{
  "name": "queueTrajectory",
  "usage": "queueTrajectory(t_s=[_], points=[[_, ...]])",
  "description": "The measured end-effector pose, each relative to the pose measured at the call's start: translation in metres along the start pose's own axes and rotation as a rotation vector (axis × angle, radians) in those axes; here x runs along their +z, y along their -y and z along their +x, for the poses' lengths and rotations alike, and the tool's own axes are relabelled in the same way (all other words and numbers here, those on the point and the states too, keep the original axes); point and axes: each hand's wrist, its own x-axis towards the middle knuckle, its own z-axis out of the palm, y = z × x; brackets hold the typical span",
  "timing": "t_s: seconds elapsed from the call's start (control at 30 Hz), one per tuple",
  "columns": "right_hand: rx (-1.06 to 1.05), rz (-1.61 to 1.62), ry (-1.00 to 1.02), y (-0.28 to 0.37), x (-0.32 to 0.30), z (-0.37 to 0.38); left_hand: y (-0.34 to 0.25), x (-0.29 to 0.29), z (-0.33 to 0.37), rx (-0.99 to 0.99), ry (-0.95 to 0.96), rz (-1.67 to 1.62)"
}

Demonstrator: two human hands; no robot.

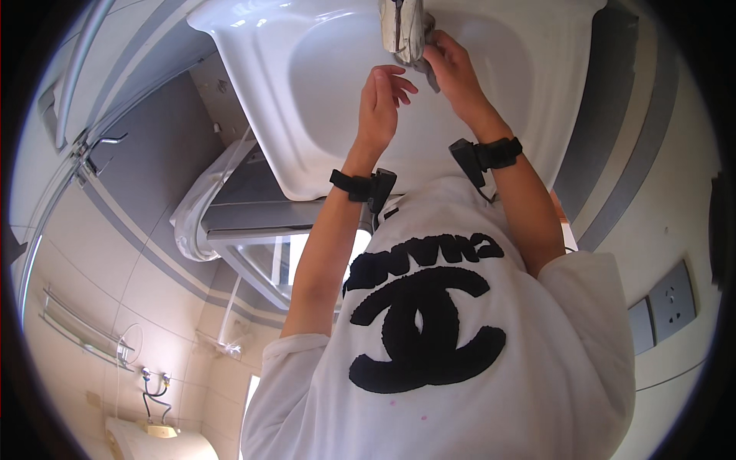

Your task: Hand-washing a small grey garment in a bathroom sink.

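Observation:
Over the white washbasin (264, 130), a worn, whitish, streaked piece (402, 31) comes in from the top edge; it looks like a tap, but its upper part is cut off. My right hand (461, 77) is closed on a grey cloth (426, 73), pressed against the right side and underside of that piece. Just below and to the left of it, my left hand (380, 100) hangs over the bowl with loosely bent fingers apart, holding nothing. Both wrists wear black straps with small boxes.
A glass-and-metal door with a handle (113, 139) stands at the left. Beside the basin is a dark cabinet (253, 188) with white plastic sheeting. A wall socket (673, 295) is at the right; a white water heater (165, 441) shows at lower left.

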Motion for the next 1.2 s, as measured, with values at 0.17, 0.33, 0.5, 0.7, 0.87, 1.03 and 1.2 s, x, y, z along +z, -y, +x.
queueTrajectory(t_s=[0.17, 0.33, 0.5, 0.7, 0.87, 1.03, 1.2], points=[[-0.019, -0.026, 0.022, -0.006, -0.002, -0.001, 0.009, -0.005, 0.0, -0.009, 0.014, 0.008], [0.022, -0.005, 0.071, -0.005, -0.005, -0.001, 0.01, -0.006, 0.007, -0.145, 0.024, -0.08], [0.08, -0.02, 0.093, -0.004, -0.006, -0.001, 0.01, -0.007, 0.012, -0.242, 0.0, -0.311], [0.145, -0.008, 0.108, -0.005, -0.005, -0.003, 0.007, -0.012, 0.01, -0.386, 0.025, -0.576], [0.159, -0.03, 0.164, -0.004, -0.004, -0.007, 0.006, -0.016, 0.008, -0.378, 0.058, -0.594], [0.301, -0.286, 0.46, 0.028, -0.002, -0.01, 0.011, -0.023, 0.01, -0.341, 0.108, -0.578], [0.144, -0.487, 0.447, 0.024, -0.007, -0.01, 0.005, -0.022, 0.027, -0.269, 0.132, -0.651]])
